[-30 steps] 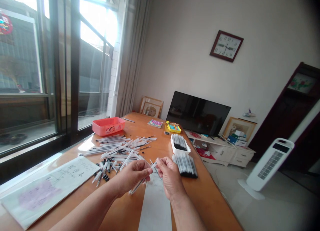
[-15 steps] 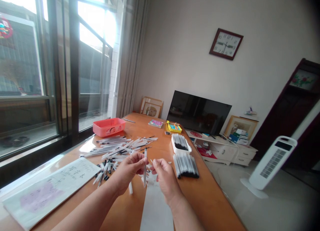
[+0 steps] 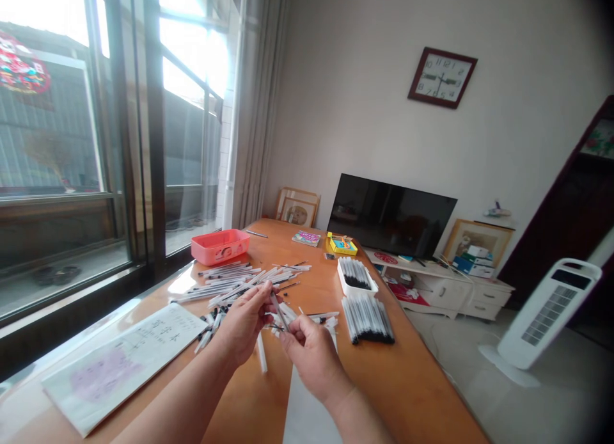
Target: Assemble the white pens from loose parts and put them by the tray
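Both hands meet over the near middle of the table (image 3: 398,393), gripping one slim pen (image 3: 279,311). Left hand (image 3: 245,322): fingers curled, thumb and fingers closed on the pen's upper, far end. Right hand (image 3: 314,354): thumb and forefinger pinched on its lower, near end; remaining fingers folded in. The pen is tilted, running down from left hand to right. A thin pale tip shows just above the right hand; cannot tell what it belongs to.

Beneath the right hand: a white sheet (image 3: 307,411). Beside the left hand: a lone clear barrel (image 3: 261,354) on the wood; black caps (image 3: 210,324) lie between that hand and the notebook (image 3: 127,364). Beyond: a loose heap of barrels (image 3: 228,277), with the red bin (image 3: 219,252) behind it.

Right side: a neat row of black-ended pens (image 3: 367,316), directly in front of the white box (image 3: 361,292), which holds more of the same.
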